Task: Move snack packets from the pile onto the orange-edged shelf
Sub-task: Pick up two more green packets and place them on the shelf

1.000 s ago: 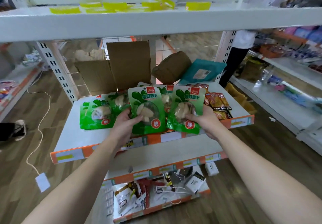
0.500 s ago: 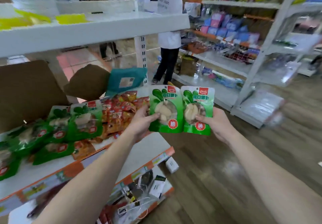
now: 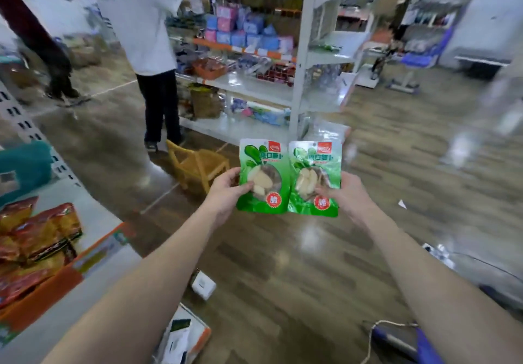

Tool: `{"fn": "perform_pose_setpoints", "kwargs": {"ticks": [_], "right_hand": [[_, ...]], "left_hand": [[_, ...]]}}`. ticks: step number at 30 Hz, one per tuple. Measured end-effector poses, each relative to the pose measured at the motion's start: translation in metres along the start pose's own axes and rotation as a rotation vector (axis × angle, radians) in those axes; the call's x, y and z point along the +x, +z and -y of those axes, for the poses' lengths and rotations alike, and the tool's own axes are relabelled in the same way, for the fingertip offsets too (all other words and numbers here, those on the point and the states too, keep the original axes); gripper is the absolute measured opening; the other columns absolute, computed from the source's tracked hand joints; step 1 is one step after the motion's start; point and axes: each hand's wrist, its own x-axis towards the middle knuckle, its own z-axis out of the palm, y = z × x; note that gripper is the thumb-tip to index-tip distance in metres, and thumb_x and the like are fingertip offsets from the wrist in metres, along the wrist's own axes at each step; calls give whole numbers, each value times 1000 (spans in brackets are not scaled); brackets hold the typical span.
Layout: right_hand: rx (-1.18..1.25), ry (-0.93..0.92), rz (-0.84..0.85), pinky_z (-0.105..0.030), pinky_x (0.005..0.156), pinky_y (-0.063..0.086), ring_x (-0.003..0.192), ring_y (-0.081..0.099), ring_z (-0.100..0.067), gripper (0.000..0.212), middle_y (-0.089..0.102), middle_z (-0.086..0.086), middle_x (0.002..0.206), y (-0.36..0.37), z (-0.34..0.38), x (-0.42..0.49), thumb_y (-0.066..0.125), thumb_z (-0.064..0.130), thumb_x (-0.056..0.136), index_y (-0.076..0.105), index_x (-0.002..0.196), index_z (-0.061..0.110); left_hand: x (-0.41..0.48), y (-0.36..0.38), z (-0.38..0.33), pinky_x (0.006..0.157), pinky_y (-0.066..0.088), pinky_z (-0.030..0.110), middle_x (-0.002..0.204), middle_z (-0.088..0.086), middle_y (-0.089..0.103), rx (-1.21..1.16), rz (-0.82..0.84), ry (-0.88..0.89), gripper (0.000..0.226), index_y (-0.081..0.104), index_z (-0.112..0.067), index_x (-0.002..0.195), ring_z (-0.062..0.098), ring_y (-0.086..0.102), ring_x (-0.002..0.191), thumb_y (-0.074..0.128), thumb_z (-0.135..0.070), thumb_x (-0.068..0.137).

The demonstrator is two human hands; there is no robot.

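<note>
**Shelf at the left, open floor ahead**

Here's the orange-edged shelf (image 3: 94, 216) at the left. Red-orange packets (image 3: 39, 239) are heaped right up against its front edge, and its right corner shows bare white. Beyond it lies the glossy wood-look floor (image 3: 283, 264). A small wooden chair (image 3: 198, 165) stands out there, a little white box (image 3: 203, 284) sits just off the shelf's front corner, and there's a paper scrap (image 3: 402, 204) well off to the right.

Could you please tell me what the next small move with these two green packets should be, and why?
Probably carry both forward toward the orange-edged shelf ahead. The left hand grips the left green packet and the right hand the right green packet, side by side above the floor, with no shelf beneath them, so releasing now would likely drop them.
</note>
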Motion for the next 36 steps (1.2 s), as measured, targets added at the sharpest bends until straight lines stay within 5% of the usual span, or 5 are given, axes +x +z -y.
{"fn": "perform_pose_setpoints", "kwargs": {"ticks": [5,12,20,31,36], "right_hand": [[-3,41,-77,-21,68,50,82,66,-3,35,73,10,91,-65,-22,21,81,4,79,71,109,16],[-28,131,-181,-28,70,52,80,67,-6,25,71,14,85,-132,-61,69,79,5,82,70,100,21],[0,194,-230,-23,64,58,75,74,-7,22,76,5,86,-202,-82,183,76,3,83,70,93,21],[143,302,-314,-42,79,61,89,75,-25,29,77,-9,96,-293,-115,329,79,2,81,68,108,7],[147,272,-315,-33,71,59,86,75,-23,29,76,-11,97,-341,-131,396,77,-1,81,69,108,7]], "left_hand": [[49,69,9,98,54,47,117,5,73,27,89,-38,36,65,-13,124,23,68,111,68,-1,91],[127,141,24,95,56,46,112,5,74,65,179,-94,34,66,-12,122,23,71,106,69,-1,90],[262,231,28,92,57,43,112,13,73,67,267,-104,30,67,-8,116,26,71,102,67,6,89],[426,338,9,98,54,49,117,14,71,58,341,-178,39,62,-3,127,29,68,111,65,6,90],[488,393,7,89,58,34,115,9,71,51,359,-171,36,61,-7,126,21,68,106,62,6,92]]}}
